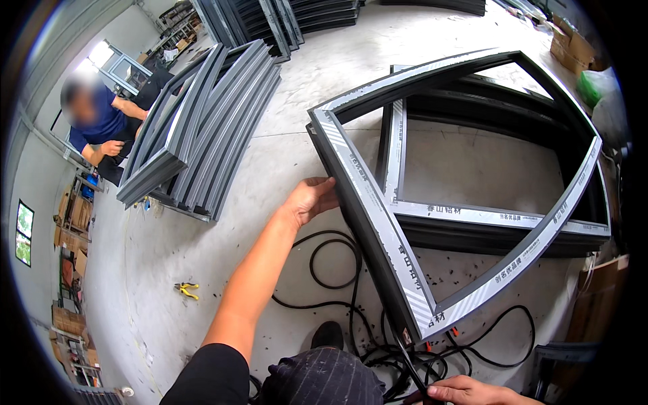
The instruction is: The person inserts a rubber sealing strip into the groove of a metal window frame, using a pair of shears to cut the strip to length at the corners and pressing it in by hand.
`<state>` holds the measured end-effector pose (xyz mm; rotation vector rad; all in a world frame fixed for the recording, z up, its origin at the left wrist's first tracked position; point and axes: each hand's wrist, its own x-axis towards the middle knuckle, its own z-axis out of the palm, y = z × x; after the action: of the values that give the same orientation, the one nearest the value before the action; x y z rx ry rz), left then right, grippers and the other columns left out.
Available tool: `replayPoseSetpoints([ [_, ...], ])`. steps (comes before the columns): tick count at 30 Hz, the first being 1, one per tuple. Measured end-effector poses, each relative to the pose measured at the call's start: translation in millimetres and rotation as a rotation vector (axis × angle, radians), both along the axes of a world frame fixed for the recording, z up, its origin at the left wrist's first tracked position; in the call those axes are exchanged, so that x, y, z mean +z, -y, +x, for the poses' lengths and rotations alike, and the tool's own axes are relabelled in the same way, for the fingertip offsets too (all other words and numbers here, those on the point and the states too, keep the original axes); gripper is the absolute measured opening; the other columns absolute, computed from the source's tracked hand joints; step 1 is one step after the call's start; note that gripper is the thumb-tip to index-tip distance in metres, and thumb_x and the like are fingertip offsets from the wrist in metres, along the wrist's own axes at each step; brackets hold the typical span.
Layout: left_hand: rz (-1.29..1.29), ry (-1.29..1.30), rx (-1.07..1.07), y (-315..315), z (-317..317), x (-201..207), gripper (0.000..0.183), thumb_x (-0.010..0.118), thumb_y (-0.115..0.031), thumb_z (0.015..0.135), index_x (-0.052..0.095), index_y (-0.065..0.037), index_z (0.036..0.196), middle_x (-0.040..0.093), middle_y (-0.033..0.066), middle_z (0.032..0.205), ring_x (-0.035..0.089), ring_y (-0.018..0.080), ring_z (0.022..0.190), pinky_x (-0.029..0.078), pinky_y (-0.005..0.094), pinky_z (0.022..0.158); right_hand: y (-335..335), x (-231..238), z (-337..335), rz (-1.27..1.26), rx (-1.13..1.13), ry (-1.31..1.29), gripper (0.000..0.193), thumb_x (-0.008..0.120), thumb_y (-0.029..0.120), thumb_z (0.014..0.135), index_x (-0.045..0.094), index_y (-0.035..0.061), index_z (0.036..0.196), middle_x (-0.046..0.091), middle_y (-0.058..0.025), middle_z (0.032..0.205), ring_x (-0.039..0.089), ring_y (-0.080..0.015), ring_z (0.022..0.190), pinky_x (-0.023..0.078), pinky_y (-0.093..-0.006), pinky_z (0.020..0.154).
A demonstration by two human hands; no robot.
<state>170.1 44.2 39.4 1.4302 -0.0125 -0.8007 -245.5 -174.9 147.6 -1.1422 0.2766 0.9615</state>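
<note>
Your left hand [312, 200] touches the pale-filmed, curved black metal frame [370, 185] at your one o'clock; I cannot tell whether it grips. Your right hand [466, 391] pinches a thin, black, flexible strip [411, 368]; best avoid twisting it.

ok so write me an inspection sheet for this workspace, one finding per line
Surface: pale floor, littered with dark bits.
Job's things: film-covered frame lying across other frames.
Clutter: yellow-handled pliers on the floor, left of the person.
Left hand: fingers against the film-covered frame's outer side.
Right hand: pinching a black strand near that frame's lower corner.
Cables: black loops around the person's foot; cable or sealing strip, cannot tell.
Surroundings: co-worker behind a stack of grey frames; cardboard box at upper right.
</note>
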Motion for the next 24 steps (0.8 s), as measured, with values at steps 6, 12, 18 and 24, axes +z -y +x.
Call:
replayPoseSetpoints([
  [6,0.025,-0.022,-0.021,0.6,-7.8,2.5,0.039,0.056,-0.019,0.097,0.051,0.013,0.119,0.064,0.0195,0.109,0.065,0.0285,0.101,0.054,0.0406,0.093,-4.9,-13.2,-10.6,-0.096,-0.186,0.602,0.024,0.064,0.016,0.091,0.06,-0.0013,0.075,0.051,-0.006,0.071,0.048,-0.0182,0.067,0.04,-0.0329,0.061],
  [12,0.047,0.0,-0.008,2.1,-18.6,1.2,0.035,0.057,-0.018,0.097,0.053,0.008,0.119,0.066,0.0157,0.108,0.065,0.0255,0.099,0.053,0.0389,0.091,6.2,-33.1,-16.8,-0.397,0.029,0.577,0.02,0.077,0.019,0.079,0.069,0.0026,0.089,0.066,-0.0065,0.079,0.063,-0.0217,0.074,0.05,-0.0332,0.065],
  [18,0.044,0.024,-0.027,1.7,-41.6,1.6,0.046,0.06,-0.024,0.095,0.05,0.012,0.122,0.065,0.0172,0.107,0.065,0.0256,0.099,0.053,0.0368,0.088,6.9,-37.8,-14.5,-0.53,0.143,0.498,0.023,0.076,0.029,0.081,0.072,0.0065,0.088,0.064,-0.0072,0.077,0.062,-0.0237,0.075,0.05,-0.0332,0.065],
  [24,0.002,-0.017,-0.036,3.0,-64.6,-4.8,0.044,0.06,-0.023,0.095,0.051,0.011,0.12,0.066,0.0169,0.106,0.065,0.0249,0.095,0.054,0.0339,0.083,5.3,-50.1,-18.7,-0.66,0.181,0.528,0.024,0.076,0.031,0.079,0.072,0.008,0.087,0.064,-0.0083,0.077,0.062,-0.0254,0.076,0.05,-0.0349,0.068],
])
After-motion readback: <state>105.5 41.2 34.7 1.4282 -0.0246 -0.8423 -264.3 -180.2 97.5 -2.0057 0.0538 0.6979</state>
